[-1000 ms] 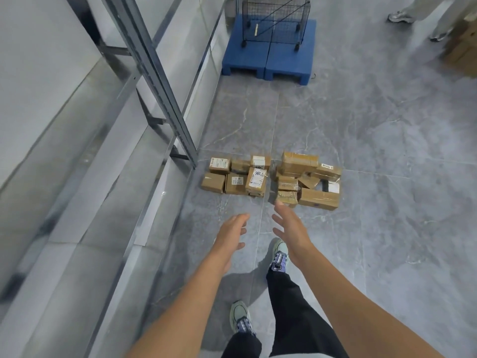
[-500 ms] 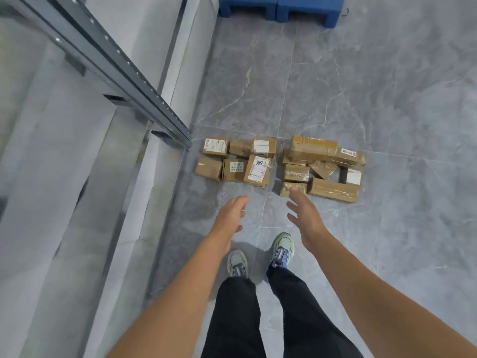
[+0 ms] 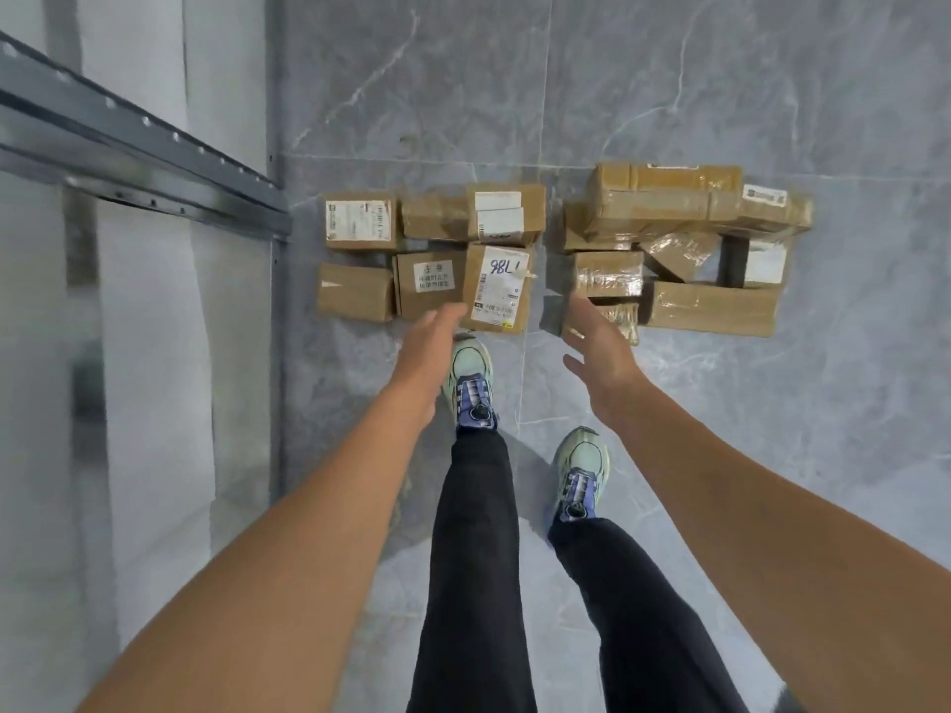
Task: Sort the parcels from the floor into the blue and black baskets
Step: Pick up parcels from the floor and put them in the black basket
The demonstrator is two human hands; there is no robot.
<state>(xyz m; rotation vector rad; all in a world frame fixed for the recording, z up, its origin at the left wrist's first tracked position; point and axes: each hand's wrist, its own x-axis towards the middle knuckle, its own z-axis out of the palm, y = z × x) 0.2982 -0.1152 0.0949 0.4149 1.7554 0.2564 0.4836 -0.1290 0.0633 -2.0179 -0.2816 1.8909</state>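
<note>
Two clumps of cardboard parcels sit on the grey floor (image 3: pixel 720 455), waiting to be sorted, and there's no basket in shot. I'm using the 98L parcel (image 3: pixel 496 288) as my anchor.

- **Far left of it:** a grey rack beam (image 3: pixel 144 162).
- **Further left than its neighbour:** a plain box (image 3: pixel 355 293), and behind that a box with a shipping label (image 3: pixel 360 221), text too small to read.
- **Just left of it:** a stickered box (image 3: pixel 429 285) with Chinese print that's too fuzzy for me.
- **The anchor itself:** "98L" handwritten in dark pen on a barcode label.
- **Right of it, across a gap:** the second clump (image 3: pixel 664 203), mostly shiny with tape.

The left hand (image 3: pixel 432 342) hovers at the anchor's near left corner, fingers straight and carrying nothing. I can't tell if it touches. The right hand (image 3: pixel 599 352) is just right of the anchor, spread and empty too, over a small taped box (image 3: pixel 620 316).

My take: take the 98L one from both sides and lift it straight up so the neighbours touching it don't get dragged along. Read the label before picking a basket.
</note>
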